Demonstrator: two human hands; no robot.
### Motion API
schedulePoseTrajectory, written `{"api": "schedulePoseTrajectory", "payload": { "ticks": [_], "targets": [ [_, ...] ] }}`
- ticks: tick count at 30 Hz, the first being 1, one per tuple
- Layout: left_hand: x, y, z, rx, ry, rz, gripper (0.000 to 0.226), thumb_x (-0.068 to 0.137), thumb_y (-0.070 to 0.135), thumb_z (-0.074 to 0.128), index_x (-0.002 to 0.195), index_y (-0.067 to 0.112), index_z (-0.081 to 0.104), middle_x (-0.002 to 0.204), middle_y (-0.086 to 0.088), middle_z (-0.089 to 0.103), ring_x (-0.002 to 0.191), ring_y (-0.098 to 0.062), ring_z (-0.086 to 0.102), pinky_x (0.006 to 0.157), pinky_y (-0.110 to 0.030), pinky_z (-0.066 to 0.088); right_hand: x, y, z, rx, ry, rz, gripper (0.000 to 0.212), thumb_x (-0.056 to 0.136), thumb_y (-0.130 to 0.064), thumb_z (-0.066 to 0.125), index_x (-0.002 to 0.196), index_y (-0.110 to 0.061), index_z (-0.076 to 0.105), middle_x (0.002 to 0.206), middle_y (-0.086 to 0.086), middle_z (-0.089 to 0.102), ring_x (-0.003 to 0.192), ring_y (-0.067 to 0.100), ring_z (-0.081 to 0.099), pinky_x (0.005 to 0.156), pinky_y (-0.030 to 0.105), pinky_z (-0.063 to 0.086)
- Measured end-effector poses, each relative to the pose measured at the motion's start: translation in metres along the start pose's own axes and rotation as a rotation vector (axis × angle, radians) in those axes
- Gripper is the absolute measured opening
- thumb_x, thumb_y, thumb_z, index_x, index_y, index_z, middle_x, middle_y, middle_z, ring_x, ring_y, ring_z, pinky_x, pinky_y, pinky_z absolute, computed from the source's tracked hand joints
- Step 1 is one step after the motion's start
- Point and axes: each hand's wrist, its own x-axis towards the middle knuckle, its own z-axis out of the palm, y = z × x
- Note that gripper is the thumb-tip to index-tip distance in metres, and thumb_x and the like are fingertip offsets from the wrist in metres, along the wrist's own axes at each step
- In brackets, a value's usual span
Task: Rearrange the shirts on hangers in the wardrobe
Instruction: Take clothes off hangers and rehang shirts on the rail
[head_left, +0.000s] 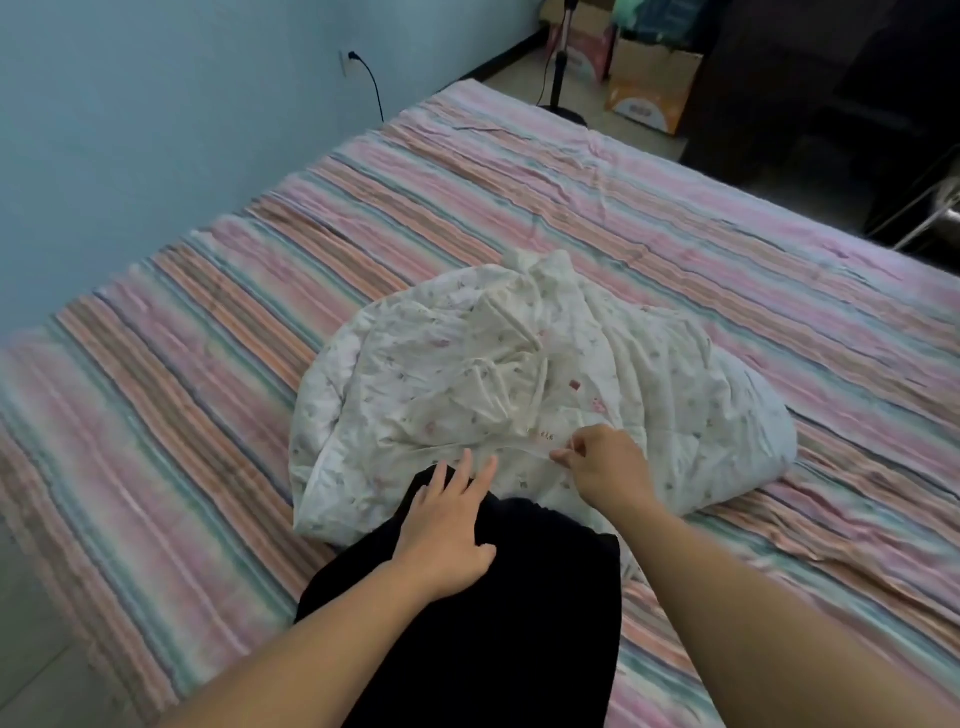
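Observation:
A black garment lies flat on the striped bed, its top end overlapping a crumpled white floral quilt. My left hand rests flat on the black garment with its fingers straight, the fingertips reaching the quilt's edge. My right hand pinches a thin white strip at the quilt's near edge; whether it is a hanger or a fold of fabric I cannot tell. No wardrobe is in view.
A blue wall with a plugged-in socket runs along the bed's left side. Beyond the bed's far end stand a fan pole, an orange cardboard box and dark furniture at the right.

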Motion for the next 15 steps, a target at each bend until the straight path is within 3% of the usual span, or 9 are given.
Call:
{"api": "schedulePoseTrajectory", "payload": {
  "ticks": [5, 10, 12, 15],
  "targets": [
    [0.020, 0.003, 0.002, 0.047, -0.042, 0.000, 0.095, 0.087, 0.041, 0.058, 0.153, 0.042, -0.010, 0.164, 0.008, -0.011, 0.151, -0.024, -0.010, 0.121, -0.051, 0.005, 0.009, 0.007, 0.012, -0.038, -0.003, 0.052, 0.035, 0.092, -0.037, 0.067, 0.070, -0.014, 0.050, 0.078, 0.003, 0.065, 0.073, 0.021, 0.060, 0.064, 0.033, 0.047],
    [0.013, 0.011, -0.006, 0.117, 0.051, 0.047, 0.084, 0.090, 0.042, 0.052, 0.155, 0.036, -0.001, 0.165, 0.004, 0.000, 0.152, -0.024, 0.000, 0.123, -0.045, 0.004, -0.005, -0.004, 0.010, -0.121, 0.081, 0.028, 0.031, 0.093, -0.044, 0.062, 0.099, -0.015, 0.052, 0.092, -0.003, 0.059, 0.082, 0.019, 0.057, 0.070, 0.035, 0.046],
    [0.008, 0.012, -0.016, 0.098, 0.081, 0.041, 0.081, 0.089, 0.041, 0.053, 0.156, 0.034, 0.007, 0.165, 0.003, 0.006, 0.152, -0.023, 0.004, 0.123, -0.042, 0.006, -0.016, -0.008, 0.006, -0.158, 0.136, -0.048, 0.035, 0.094, -0.044, 0.060, 0.111, -0.015, 0.050, 0.103, -0.002, 0.056, 0.093, 0.020, 0.056, 0.076, 0.033, 0.045],
    [-0.004, 0.018, -0.038, 0.049, 0.173, 0.023, 0.073, 0.084, 0.044, 0.057, 0.149, 0.026, 0.028, 0.151, 0.000, 0.034, 0.143, -0.023, 0.026, 0.119, -0.037, 0.020, -0.038, -0.017, -0.002, -0.241, 0.187, -0.316, 0.029, 0.095, -0.038, 0.058, 0.115, -0.018, 0.051, 0.110, -0.003, 0.055, 0.102, 0.019, 0.054, 0.085, 0.029, 0.044]
  ]
}}
